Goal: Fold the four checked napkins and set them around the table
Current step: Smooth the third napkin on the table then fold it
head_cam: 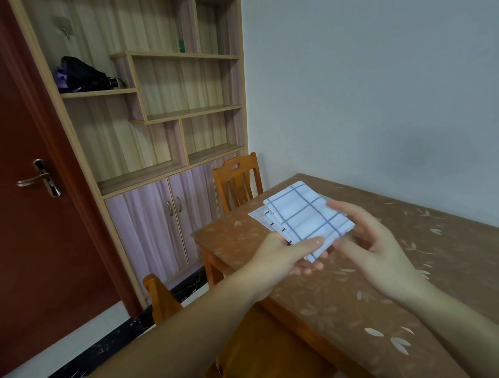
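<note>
A small stack of folded white napkins with blue-grey checks (306, 215) is held in the air above the near left corner of the brown table (415, 268). My left hand (284, 258) grips the stack from below, its thumb lying across the near edge. My right hand (368, 235) is at the stack's right edge, thumb on top and fingers curled underneath. The top napkin is a neat square; the edges of others stick out at the left beneath it. How many napkins are in the stack cannot be told.
A wooden chair (238, 180) stands at the table's far left end and another chair (161, 296) sits close below my left arm. A shelf cabinet (166, 107) and a red door (38, 179) fill the left. A bare wall runs behind the table.
</note>
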`<state>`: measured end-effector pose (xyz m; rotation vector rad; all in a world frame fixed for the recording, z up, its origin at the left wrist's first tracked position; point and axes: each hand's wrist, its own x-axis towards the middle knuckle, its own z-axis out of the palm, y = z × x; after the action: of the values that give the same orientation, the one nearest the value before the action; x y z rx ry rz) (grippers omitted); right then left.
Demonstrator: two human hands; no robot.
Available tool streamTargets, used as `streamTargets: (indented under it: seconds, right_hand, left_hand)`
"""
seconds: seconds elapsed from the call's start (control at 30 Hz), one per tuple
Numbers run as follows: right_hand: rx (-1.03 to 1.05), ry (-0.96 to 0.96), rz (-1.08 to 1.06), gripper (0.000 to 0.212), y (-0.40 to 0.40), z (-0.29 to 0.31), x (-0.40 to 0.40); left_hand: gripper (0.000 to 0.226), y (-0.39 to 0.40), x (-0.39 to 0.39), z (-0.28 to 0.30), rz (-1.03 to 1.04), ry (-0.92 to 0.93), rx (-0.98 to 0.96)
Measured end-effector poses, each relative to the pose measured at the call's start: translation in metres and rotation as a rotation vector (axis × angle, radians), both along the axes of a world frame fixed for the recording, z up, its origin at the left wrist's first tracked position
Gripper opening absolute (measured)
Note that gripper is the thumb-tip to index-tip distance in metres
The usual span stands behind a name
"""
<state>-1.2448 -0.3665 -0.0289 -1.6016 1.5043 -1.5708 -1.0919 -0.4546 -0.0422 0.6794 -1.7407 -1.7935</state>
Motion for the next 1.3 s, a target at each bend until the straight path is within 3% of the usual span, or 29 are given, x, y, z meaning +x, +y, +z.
streamTargets:
  seconds: [0.27, 0.43, 0.67, 0.8, 0.9, 1.03, 1.23, 1.3]
  right_hand:
    - [0.029, 0.054, -0.023, 0.043, 0.003, -0.006, -0.006]
    - [-0.007, -0.022, -0.084, 0.034, 0.002, -0.009, -0.003]
    - [0.095, -0.049, -0.213, 0.034, -0.004, -0.014, -0.009]
    - [0.033, -0.05, -0.22, 0.033, -0.003, -0.016, -0.01]
    - [-0.017, -0.089, -0.196, 0.035, -0.002, -0.013, -0.011]
    - [0.009, -0.14, -0.158, 0.038, -0.002, -0.008, -0.019]
    - [0.209, -0.452, -0.181, 0.036, -0.008, -0.006, -0.028]
    - [0.285, -0.434, -0.155, 0.034, -0.009, -0.011, -0.029]
  left_hand:
    - [0.012, 0.003, -0.007, 0.0, 0.009, 0.019, 0.043]
    - [0.014, 0.005, -0.013, -0.001, 0.002, 0.024, 0.075]
    - [0.008, 0.007, -0.02, -0.004, 0.001, -0.029, -0.05]
    - [0.013, 0.008, -0.02, -0.007, -0.016, -0.068, -0.078]
    - [0.018, 0.007, -0.02, -0.008, -0.025, -0.036, 0.06]
    - [0.031, -0.011, -0.017, -0.005, 0.096, 0.165, 0.342]
    - [0.021, -0.026, -0.018, -0.015, 0.208, 0.027, 0.143]
    - [0.018, -0.027, -0.021, -0.019, 0.227, 0.03, 0.125]
